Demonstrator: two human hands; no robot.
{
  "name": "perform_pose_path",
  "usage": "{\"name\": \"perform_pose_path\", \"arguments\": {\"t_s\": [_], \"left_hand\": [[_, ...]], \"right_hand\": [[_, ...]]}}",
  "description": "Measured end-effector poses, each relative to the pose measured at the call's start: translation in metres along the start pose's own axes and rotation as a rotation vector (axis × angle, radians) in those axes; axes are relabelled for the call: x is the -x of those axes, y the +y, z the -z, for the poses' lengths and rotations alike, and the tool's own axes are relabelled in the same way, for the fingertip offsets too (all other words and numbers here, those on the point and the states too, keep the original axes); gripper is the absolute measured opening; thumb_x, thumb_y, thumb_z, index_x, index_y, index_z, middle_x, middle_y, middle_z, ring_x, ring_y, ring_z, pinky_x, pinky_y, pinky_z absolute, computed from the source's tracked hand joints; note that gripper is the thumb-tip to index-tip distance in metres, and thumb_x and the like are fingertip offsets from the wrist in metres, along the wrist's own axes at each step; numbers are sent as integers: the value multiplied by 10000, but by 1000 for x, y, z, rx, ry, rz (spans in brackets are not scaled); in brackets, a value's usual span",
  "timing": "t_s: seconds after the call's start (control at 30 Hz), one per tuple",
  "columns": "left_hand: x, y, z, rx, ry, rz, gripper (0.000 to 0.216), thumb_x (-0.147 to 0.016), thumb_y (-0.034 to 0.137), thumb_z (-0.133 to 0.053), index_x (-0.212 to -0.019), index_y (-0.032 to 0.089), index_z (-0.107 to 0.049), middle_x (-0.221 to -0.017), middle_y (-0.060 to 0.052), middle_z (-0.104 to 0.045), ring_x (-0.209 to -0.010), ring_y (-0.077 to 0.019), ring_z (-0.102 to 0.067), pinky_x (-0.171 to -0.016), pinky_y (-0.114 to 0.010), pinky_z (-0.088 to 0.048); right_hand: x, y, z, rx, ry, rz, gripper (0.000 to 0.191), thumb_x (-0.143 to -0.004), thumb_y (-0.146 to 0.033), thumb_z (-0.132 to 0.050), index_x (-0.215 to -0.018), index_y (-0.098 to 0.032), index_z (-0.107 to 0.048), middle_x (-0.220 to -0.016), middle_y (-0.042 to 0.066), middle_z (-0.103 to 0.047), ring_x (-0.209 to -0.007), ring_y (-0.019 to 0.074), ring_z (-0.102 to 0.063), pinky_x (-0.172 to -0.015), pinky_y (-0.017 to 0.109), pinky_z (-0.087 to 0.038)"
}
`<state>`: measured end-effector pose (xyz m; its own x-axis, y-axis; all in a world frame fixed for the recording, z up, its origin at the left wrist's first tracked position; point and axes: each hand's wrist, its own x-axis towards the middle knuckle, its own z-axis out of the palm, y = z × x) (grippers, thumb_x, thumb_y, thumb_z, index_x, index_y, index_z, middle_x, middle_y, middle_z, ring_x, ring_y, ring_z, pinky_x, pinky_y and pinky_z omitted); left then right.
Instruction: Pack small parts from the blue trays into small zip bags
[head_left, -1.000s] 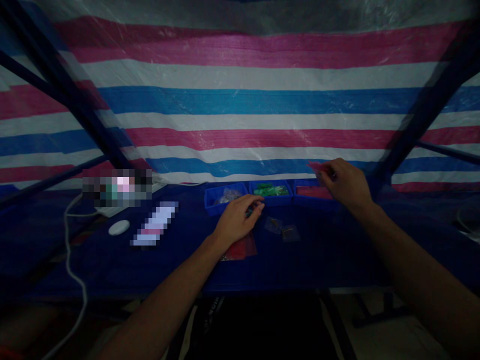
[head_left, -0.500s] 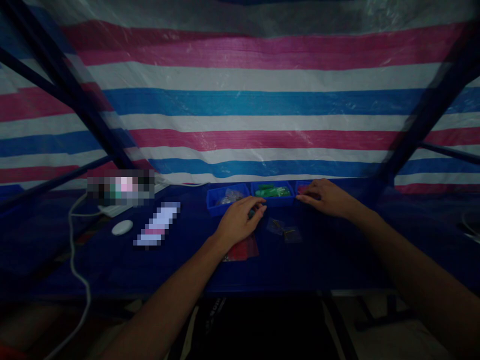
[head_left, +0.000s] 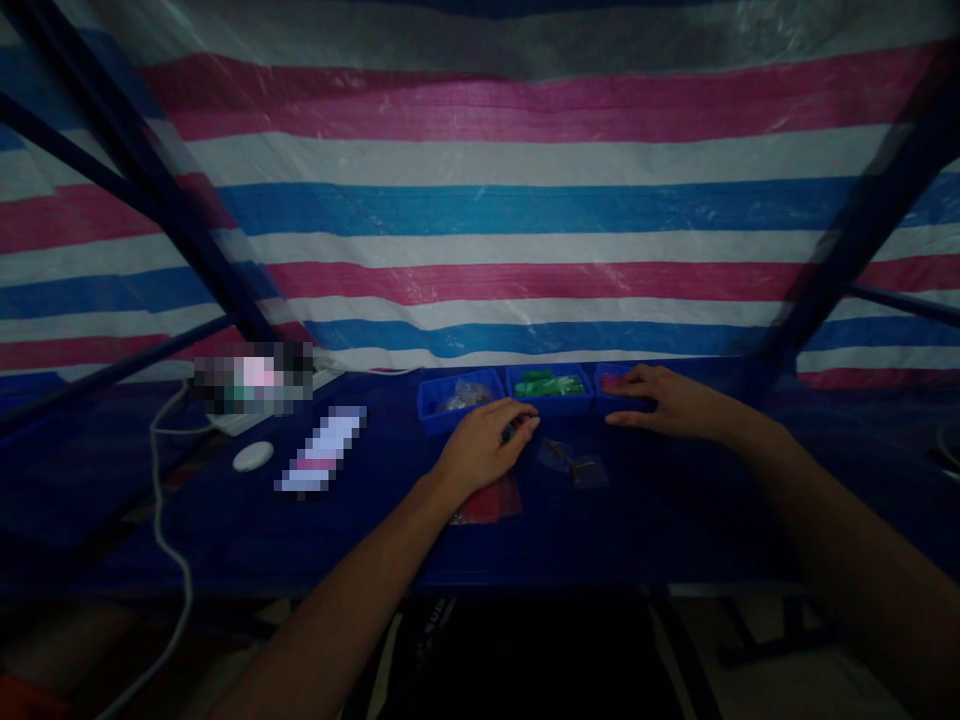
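Observation:
My left hand is closed, fingers curled toward the thumb around something small and dark that I cannot make out. Beneath its wrist lie red plastic bags. My right hand reaches over the right blue bin, thumb and fingers spread apart; pink pieces show by its fingertips. The middle blue bin holds green pieces. In the left blue bin are small clear bags. Two clear bags with small brownish pieces rest between my hands.
On the left of the blue table are a phone with a blurred screen, a white oval object and a white cable. Blue metal posts flank a striped tarp behind the bins.
My right hand has opened a little and shifted slightly right, its thumb dropping away from the fingers. My left hand stays by the bags. The whole view has shifted slightly.

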<state>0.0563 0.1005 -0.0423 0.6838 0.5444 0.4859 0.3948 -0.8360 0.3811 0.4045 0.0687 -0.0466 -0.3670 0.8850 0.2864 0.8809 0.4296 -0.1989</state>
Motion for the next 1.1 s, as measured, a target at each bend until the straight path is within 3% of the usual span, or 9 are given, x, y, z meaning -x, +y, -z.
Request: {"name": "perform_pose_path", "arguments": {"t_s": [0.2,0.3,0.37,0.47,0.57,0.73,0.9,1.1], "left_hand": [[0,2,0,-9,-8,5,253,-1054,341,-491,-1152,222,-692,-1088,-52,-731,-1030,-212,-681,-927,-390,-541],[0,1,-1,-7,-25,-13,249,-1051,342,-499,-1129,217,-700,-1071,-53,-726,-1031,-210,-673,-936,-387,-535],[1,0,-3,-8,-29,-22,244,-1049,336,-504,-1123,212,-701,-1073,-57,-723,-1038,-212,-668,-944,-388,-532],[1,-2,-5,-16,-20,-23,237,-1045,320,-507,-1138,211,-695,-1082,-62,-721,-1046,-218,-664,-952,-392,-530],[1,-3,-7,-24,-31,-19,236,-1043,316,-504,-1137,211,-693,-1080,-62,-719,-1043,-219,-664,-955,-390,-530],[0,-2,-7,-27,-38,-23,230,-1037,311,-508,-1117,213,-700,-1066,-63,-722,-1031,-219,-668,-957,-384,-530],[0,-1,-8,-20,-53,-44,225,-1018,272,-520,-1140,207,-697,-1087,-73,-720,-1047,-224,-667,-958,-384,-533],[1,-8,-14,-36,-107,-99,366,-872,61,-525,-1174,193,-684,-1147,-72,-714,-1103,-229,-650,-1034,-407,-509]], "right_hand": [[-9,-13,-1,29,133,28,397,-972,-557,-575,-1157,-265,-769,-1140,110,-722,-1088,303,-640,-999,526,-506],[-12,-34,-3,30,284,35,334,-986,-478,-580,-1128,-230,-754,-1093,118,-720,-1076,306,-621,-1021,546,-475],[-11,-53,-7,-46,302,101,279,-965,-437,-624,-1110,-238,-755,-1042,110,-724,-1033,298,-629,-997,527,-492],[-9,-79,-19,-248,71,318,327,-881,-446,-739,-1172,-297,-750,-1127,82,-717,-1068,280,-644,-994,479,-517],[-10,-95,-34,-343,-41,377,414,-828,-460,-793,-1211,-312,-745,-1230,84,-693,-1205,295,-606,-1084,479,-478],[-18,-94,-49,-336,-26,376,267,-947,-304,-669,-1200,-311,-754,-1206,74,-725,-1169,259,-644,-1056,458,-505],[-20,-87,-49,-303,-12,408,267,-948,-195,-629,-1163,-287,-760,-1194,70,-746,-1133,250,-663,-1015,449,-523],[-14,-88,-41,-388,-67,327,290,-899,-298,-726,-1187,-273,-740,-1322,89,-660,-1242,260,-615,-1097,448,-481]]}}
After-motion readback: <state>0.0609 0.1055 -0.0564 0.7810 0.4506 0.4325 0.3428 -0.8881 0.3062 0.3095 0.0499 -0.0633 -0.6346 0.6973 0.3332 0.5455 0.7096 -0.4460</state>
